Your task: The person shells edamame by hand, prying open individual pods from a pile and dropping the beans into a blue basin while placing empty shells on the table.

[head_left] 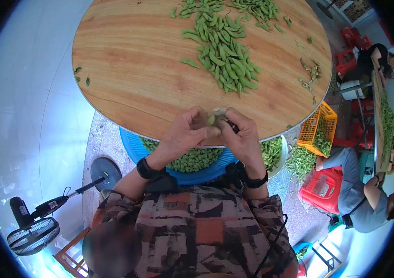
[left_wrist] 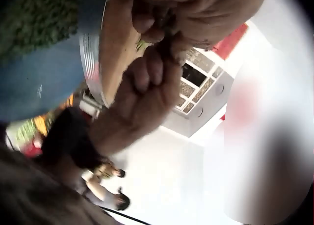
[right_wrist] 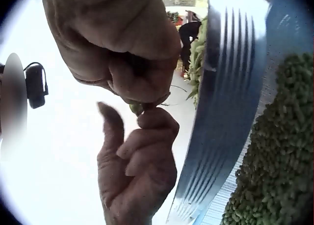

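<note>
Both hands meet above the near edge of the round wooden table. The left hand has its fingers curled at a green pod, pinching it. Close beside it, the curled fingers of the right hand grip a small dark object, mostly hidden. In the right wrist view a bit of green pod shows between the right hand and the left hand, whose thumb stands apart. A heap of green pods lies on the table beyond the hands.
Under the table edge, a blue basket holds many shelled green beans; a pale bowl of pods stands to its right. Trimmings lie on the table's right side. A fan stands at lower left; people sit at right.
</note>
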Demonstrator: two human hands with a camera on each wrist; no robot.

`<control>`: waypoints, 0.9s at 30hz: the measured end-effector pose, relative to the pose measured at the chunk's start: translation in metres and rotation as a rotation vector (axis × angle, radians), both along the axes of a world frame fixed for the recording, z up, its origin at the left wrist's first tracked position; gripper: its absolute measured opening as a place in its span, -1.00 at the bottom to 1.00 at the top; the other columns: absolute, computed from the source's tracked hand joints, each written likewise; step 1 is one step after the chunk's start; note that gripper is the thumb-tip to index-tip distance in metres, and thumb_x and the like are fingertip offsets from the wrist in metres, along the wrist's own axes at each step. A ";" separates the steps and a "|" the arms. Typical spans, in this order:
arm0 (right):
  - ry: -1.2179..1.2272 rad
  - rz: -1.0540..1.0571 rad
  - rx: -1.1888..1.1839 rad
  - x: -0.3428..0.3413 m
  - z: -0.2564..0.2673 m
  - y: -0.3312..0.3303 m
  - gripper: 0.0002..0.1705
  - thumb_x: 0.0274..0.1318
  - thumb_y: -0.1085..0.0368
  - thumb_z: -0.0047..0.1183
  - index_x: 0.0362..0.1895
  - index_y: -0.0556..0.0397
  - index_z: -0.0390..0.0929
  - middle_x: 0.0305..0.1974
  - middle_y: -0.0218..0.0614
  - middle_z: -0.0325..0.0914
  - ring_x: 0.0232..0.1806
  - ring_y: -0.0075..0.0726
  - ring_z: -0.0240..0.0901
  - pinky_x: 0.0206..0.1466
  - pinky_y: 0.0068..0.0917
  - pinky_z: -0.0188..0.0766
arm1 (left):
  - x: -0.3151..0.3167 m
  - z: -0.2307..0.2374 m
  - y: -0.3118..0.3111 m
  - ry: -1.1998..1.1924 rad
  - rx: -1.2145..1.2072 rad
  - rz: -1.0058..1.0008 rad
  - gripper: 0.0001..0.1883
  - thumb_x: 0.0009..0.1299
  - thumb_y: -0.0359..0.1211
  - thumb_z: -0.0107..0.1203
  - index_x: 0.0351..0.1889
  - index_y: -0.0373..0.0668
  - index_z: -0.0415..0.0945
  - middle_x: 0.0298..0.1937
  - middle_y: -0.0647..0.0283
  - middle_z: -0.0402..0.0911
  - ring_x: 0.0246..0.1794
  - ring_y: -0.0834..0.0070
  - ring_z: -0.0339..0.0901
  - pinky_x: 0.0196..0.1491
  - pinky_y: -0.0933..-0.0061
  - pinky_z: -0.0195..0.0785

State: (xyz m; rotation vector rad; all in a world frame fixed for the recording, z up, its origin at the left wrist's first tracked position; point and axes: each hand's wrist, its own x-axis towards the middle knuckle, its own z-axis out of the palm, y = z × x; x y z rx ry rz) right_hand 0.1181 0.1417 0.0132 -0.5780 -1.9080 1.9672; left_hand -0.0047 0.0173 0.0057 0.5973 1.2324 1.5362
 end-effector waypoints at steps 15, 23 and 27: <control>-0.015 -0.051 -0.270 -0.006 -0.014 -0.003 -0.91 0.20 0.44 -0.02 -0.25 0.15 0.53 -0.47 -0.58 0.31 -0.51 -0.72 0.17 -0.49 -0.69 0.14 | -0.013 -0.005 -0.007 -0.441 -0.041 0.121 -0.77 0.52 -0.34 -0.06 -0.04 -0.28 0.51 -0.23 0.24 0.65 -0.46 0.50 0.57 -0.52 0.57 0.37; 0.106 -0.127 0.607 -0.016 0.003 -0.014 -0.85 0.07 0.53 0.02 -0.22 0.20 0.51 -0.42 -0.22 0.38 -0.52 -0.31 0.37 -0.46 -0.47 0.31 | -0.009 -0.012 -0.005 -0.493 0.121 0.195 -0.77 0.52 -0.36 -0.09 -0.05 -0.30 0.51 -0.18 0.22 0.61 -0.41 0.52 0.54 -0.41 0.57 0.39; 0.080 -0.190 0.606 -0.017 0.001 -0.018 -0.83 0.05 0.54 0.03 -0.20 0.21 0.52 -0.40 -0.17 0.40 -0.51 -0.22 0.40 -0.44 -0.44 0.34 | -0.005 -0.011 -0.004 -0.371 0.095 0.191 -0.77 0.53 -0.37 -0.12 -0.05 -0.31 0.50 -0.23 0.26 0.61 -0.42 0.57 0.55 -0.38 0.61 0.40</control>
